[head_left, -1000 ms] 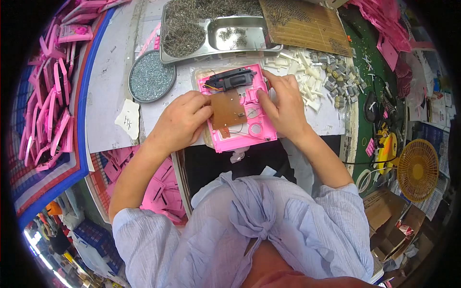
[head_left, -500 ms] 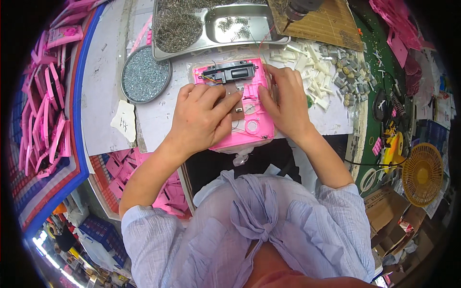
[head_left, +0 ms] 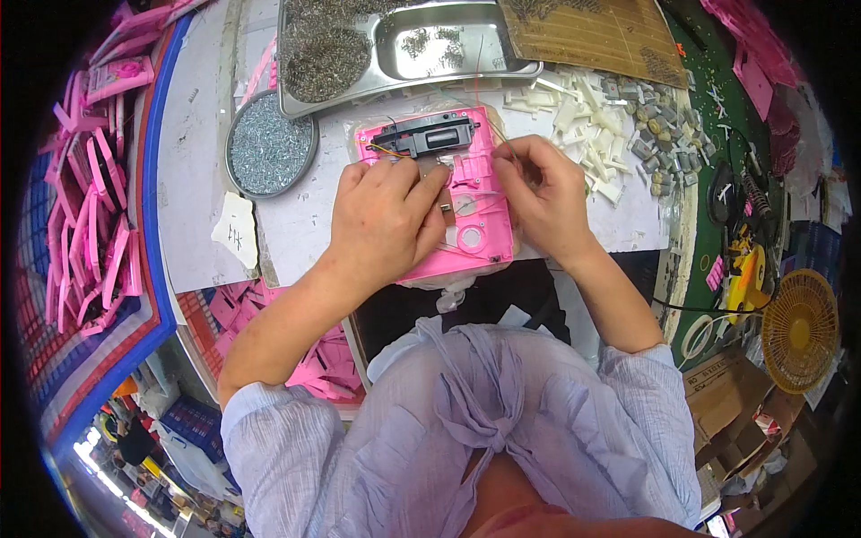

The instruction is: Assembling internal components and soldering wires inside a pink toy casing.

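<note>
A pink plastic casing (head_left: 439,262) lies on the table before me, inner side up. A long black module (head_left: 430,134) with thin coloured wires sits along its far edge. Near its middle is a brown circuit board (head_left: 446,213), mostly covered by my left hand (head_left: 381,211). The fingers of that hand are bent and press down on the board and the casing's left part. At the casing's right edge my right hand (head_left: 543,193) is closed in a pinch on thin wires (head_left: 504,136); the exact grip is partly hidden by the fingers.
A round dish of small screws (head_left: 271,145) stands left of the casing. Behind it is a metal tray (head_left: 395,90) of small springs, with a cardboard sheet (head_left: 592,40) beside it. White plastic parts (head_left: 592,134) and grey motors (head_left: 664,143) lie in heaps at right.
My right hand has gone from resting along the casing's right edge to pinching thin wires there. My left hand stays on the board. The drill at the top has left view.
</note>
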Demonstrator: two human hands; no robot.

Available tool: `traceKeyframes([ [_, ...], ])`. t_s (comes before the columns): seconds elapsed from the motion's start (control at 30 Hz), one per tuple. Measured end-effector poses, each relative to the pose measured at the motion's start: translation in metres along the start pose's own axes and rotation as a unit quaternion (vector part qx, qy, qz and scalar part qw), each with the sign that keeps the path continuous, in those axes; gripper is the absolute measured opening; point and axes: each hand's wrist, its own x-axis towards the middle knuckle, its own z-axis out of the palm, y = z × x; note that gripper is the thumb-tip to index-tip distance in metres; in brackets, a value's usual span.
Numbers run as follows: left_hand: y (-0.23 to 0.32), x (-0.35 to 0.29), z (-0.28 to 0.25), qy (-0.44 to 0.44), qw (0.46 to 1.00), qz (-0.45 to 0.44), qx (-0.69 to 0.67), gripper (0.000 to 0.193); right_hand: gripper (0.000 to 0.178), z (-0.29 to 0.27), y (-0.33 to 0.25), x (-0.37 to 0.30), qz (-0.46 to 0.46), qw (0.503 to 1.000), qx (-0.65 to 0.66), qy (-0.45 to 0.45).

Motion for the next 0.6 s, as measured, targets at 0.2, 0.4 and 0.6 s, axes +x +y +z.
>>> traceKeyframes([
  [0.2,0.003,-0.004,-0.003,0.025,0.999,-0.018,-0.041,0.047,0.026,-0.028,-0.024,-0.062,-0.212,0.971,-0.011,-0.114],
  [0.4,0.029,-0.050,-0.005,-0.033,0.983,0.136,-0.121,0.044,0.035,-0.016,-0.043,-0.089,-0.207,0.939,0.025,-0.274],
  [0.6,0.031,-0.078,0.007,0.094,0.972,0.160,-0.142,0.024,0.046,0.001,-0.038,-0.035,-0.266,0.929,-0.172,-0.191],
])
